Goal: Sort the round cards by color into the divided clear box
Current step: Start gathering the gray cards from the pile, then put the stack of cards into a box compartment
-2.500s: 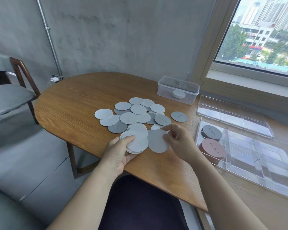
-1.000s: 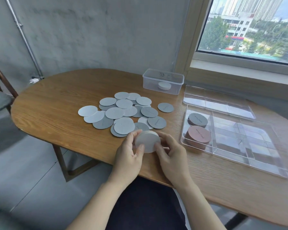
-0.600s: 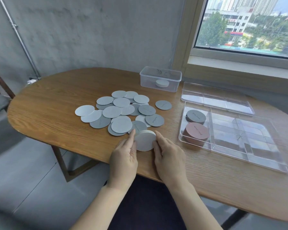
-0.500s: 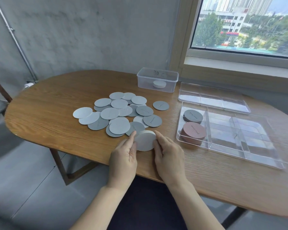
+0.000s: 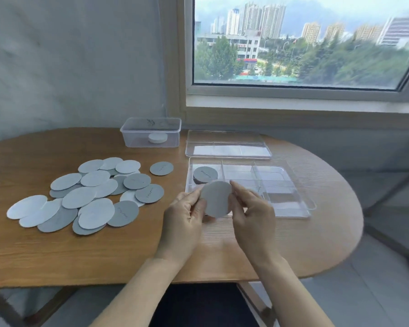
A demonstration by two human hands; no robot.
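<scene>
Left hand [image 5: 182,215] and right hand [image 5: 253,213] pinch pale stack [image 5: 216,199] by its edges, centre frame. Box [image 5: 279,185] just beyond; empty cells upper right, right hand nearer.

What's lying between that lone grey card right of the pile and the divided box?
Nothing: only a bare strip of wooden table separates the lone grey card from the divided box, as the head view shows.
</scene>
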